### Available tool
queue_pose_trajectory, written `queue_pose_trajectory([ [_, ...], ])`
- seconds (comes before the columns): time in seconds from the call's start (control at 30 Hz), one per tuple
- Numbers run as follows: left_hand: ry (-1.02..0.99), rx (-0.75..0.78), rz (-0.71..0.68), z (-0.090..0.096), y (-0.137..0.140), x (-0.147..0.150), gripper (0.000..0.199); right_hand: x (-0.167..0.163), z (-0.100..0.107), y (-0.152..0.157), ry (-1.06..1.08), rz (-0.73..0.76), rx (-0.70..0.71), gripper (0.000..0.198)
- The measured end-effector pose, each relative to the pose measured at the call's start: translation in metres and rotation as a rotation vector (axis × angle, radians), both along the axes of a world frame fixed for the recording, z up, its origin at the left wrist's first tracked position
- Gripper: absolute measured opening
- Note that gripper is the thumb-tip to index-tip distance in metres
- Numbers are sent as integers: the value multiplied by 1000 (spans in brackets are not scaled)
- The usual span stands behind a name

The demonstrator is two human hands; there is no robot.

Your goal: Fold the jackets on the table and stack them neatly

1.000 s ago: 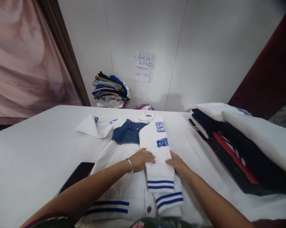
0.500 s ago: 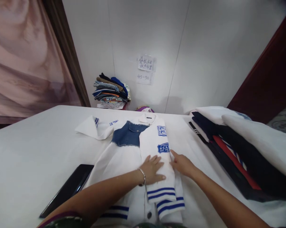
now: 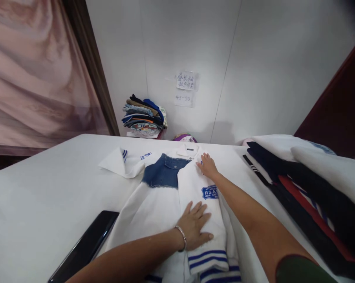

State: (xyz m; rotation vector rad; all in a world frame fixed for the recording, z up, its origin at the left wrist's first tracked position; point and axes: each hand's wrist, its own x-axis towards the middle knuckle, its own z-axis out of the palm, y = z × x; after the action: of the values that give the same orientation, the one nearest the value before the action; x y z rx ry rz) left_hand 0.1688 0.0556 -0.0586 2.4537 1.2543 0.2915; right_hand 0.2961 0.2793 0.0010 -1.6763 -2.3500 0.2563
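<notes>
A white jacket (image 3: 154, 208) with a denim chest panel and blue-striped cuffs lies on the white table. Its right-hand sleeve is folded inward along the front, while the other sleeve reaches out to the left. My left hand (image 3: 195, 226) lies flat with spread fingers on the folded sleeve, just above its cuff. Near the shoulder, my right hand (image 3: 207, 166) rests on the top of that sleeve, fingers extended, partly covering a blue patch. A second blue patch shows between the two hands.
At the right lies a pile of folded clothes (image 3: 307, 196) in black, red and white. A black glossy object (image 3: 86, 243) is on the table (image 3: 48, 196) at left. Behind the table's far edge stands a stack of folded garments (image 3: 143, 118). Paper signs (image 3: 185, 88) hang on the wall.
My right hand has moved from beside the sleeve's middle up to the shoulder, its fingers opening out. My left hand stays on the sleeve. The view has shifted slightly.
</notes>
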Motion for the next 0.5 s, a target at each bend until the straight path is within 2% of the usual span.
queue_pose_trajectory([
  [0.17, -47, -42, -11, -4, -1, 0, 76, -7, -38, 29, -81, -18, -122, 66],
  [0.27, -60, -45, -9, -6, -1, 0, 77, -5, -53, 36, -94, -4, -139, 68],
  [0.4, -73, -50, -5, -5, 0, 0, 75, -4, -53, 35, -100, -6, -137, 66],
  [0.5, -68, -59, -15, 0, -1, 0, 74, -5, -46, 21, -95, -10, -137, 61],
])
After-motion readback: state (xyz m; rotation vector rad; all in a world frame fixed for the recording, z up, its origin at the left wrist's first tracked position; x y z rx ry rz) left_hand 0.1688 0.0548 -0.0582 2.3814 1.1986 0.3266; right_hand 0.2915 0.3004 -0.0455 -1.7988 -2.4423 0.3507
